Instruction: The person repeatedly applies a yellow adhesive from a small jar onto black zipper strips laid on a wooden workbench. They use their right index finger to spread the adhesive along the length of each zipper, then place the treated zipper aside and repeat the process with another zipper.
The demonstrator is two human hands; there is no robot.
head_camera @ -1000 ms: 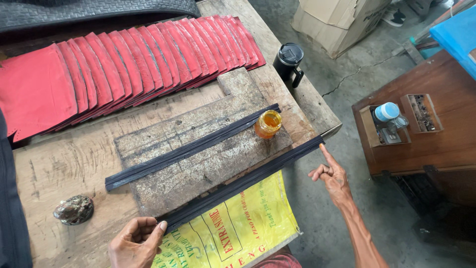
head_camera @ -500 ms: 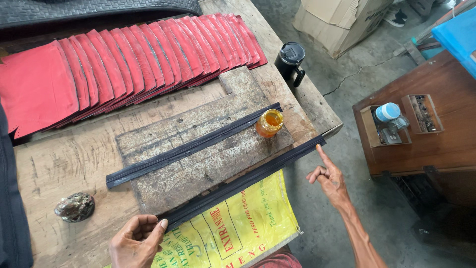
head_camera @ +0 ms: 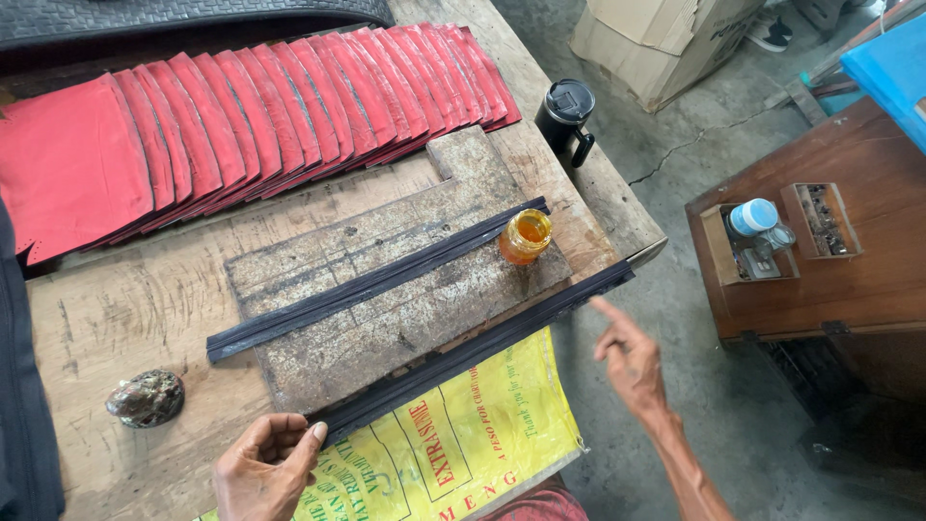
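Observation:
My left hand (head_camera: 265,468) pinches the near end of a long dark strip (head_camera: 473,349) that lies along the front edge of a worn wooden board (head_camera: 386,318). My right hand (head_camera: 629,357) hovers off the table's right side, index finger pointing toward the strip's far end, holding nothing. A second dark strip (head_camera: 376,280) lies diagonally across the board. A small jar of amber liquid (head_camera: 525,236) stands at that strip's right end.
A fanned row of red leather pieces (head_camera: 241,125) covers the back of the wooden table (head_camera: 145,299). A yellow printed sack (head_camera: 453,453) hangs at the front edge. A dark stone (head_camera: 145,397) lies left. A black mug (head_camera: 566,116) stands far right. A brown cabinet (head_camera: 849,251) sits right.
My right hand has shifted slightly downward and away from the strip's far end. The left hand stays on the strip's near end.

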